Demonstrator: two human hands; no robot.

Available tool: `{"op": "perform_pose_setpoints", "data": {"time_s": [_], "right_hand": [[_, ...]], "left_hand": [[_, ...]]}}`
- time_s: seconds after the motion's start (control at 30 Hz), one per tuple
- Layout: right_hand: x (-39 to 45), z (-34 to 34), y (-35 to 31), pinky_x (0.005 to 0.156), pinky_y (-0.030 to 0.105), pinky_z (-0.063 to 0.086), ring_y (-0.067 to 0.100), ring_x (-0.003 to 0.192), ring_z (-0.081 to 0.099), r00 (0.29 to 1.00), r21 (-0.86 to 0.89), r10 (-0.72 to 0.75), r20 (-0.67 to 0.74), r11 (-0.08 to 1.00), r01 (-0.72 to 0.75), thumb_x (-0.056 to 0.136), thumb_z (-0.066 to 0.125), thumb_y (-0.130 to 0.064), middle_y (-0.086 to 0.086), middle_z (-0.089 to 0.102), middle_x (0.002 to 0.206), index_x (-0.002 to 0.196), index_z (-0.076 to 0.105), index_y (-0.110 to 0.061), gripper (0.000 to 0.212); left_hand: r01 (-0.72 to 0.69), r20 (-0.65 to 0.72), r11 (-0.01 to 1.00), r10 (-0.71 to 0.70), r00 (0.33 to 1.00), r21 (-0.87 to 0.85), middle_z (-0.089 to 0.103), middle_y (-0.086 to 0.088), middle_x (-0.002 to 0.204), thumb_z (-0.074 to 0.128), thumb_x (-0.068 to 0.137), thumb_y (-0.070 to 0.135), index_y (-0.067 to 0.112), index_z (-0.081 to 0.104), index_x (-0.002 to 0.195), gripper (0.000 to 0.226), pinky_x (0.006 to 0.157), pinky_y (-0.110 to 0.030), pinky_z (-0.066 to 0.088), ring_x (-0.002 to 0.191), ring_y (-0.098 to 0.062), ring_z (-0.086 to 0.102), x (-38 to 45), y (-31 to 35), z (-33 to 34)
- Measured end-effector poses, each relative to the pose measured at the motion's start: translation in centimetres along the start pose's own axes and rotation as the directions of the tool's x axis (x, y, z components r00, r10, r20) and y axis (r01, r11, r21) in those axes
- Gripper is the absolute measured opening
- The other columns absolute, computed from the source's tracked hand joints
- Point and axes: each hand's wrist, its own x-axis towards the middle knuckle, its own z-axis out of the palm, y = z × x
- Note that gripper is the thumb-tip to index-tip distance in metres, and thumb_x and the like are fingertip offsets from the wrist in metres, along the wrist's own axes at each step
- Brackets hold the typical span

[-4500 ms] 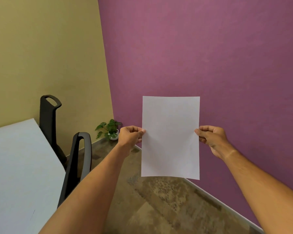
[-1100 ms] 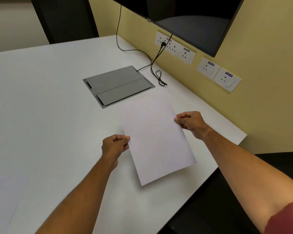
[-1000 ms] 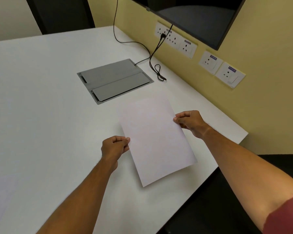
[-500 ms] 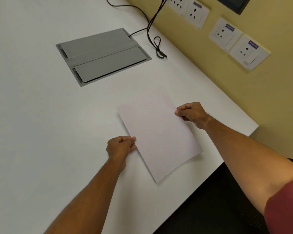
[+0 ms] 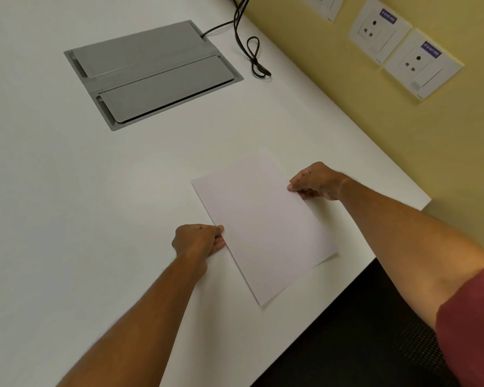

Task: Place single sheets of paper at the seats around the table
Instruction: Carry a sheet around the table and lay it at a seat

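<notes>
Here my left grip and right grip each pinched an edge of the sheet. It hung low over the worktop, perhaps touching.

Purple socket labels (text blurred) cannot be read.

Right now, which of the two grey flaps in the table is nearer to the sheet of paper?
The lower grey flap, the one with rounded corners lying closer to the person. The other flap lies behind it, farther from the sheet of paper.

Office meeting room: white table with cable hatch, wall sockets.
</notes>
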Motion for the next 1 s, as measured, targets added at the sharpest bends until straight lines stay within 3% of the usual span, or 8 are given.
{"op": "perform_pose_setpoints", "data": {"time_s": [0.3,0.63,0.8,1.0], "right_hand": [[0.6,-0.5,0.4,0.062,0.029,0.054,0.017,0.059,0.060,0.999,-0.019,-0.035,-0.022,0.999,0.035,0.075,0.079,0.002,0.007,0.065,0.064,0.080,0.071,-0.002,0.011],[2.0,-0.1,-0.1,0.089,0.047,0.056,0.030,0.083,0.065,0.990,-0.033,-0.109,-0.095,0.994,0.106,0.076,0.078,0.001,0.024,0.070,0.097,0.098,0.072,0.008,0.025],[2.0,-0.2,-0.1,0.092,0.049,0.056,0.031,0.085,0.066,0.988,-0.032,-0.108,-0.111,0.994,0.105,0.076,0.079,0.000,0.026,0.071,0.103,0.098,0.072,0.008,0.024],[1.9,0.0,0.0,0.085,0.042,0.059,0.030,0.085,0.069,0.983,-0.044,-0.103,-0.150,0.994,0.098,0.073,0.081,-0.002,0.020,0.073,0.096,0.092,0.074,0.004,0.021]], "left_hand": [[-0.020,-0.030,0.995,0.023,0.999,0.095,0.072,-0.009,0.066,0.084,0.075,0.009,0.004,0.070,0.069,0.016,0.063,-0.029,0.061,0.053,-0.019,0.071,-0.1,0.4,1.0],[-0.081,-0.049,0.980,0.091,0.995,0.179,0.072,-0.007,0.060,0.083,0.074,0.013,0.003,0.071,0.067,0.017,0.076,-0.037,0.062,0.052,-0.018,0.072,0.5,0.7,1.9],[-0.104,-0.060,0.973,0.118,0.991,0.206,0.072,-0.006,0.060,0.083,0.075,0.017,0.005,0.071,0.067,0.019,0.078,-0.036,0.061,0.052,-0.016,0.071,0.7,0.6,2.0],[-0.123,-0.063,0.961,0.142,0.988,0.248,0.072,-0.005,0.059,0.082,0.076,0.018,0.006,0.071,0.066,0.020,0.078,-0.036,0.061,0.053,-0.016,0.071,0.9,0.6,2.0]]}}
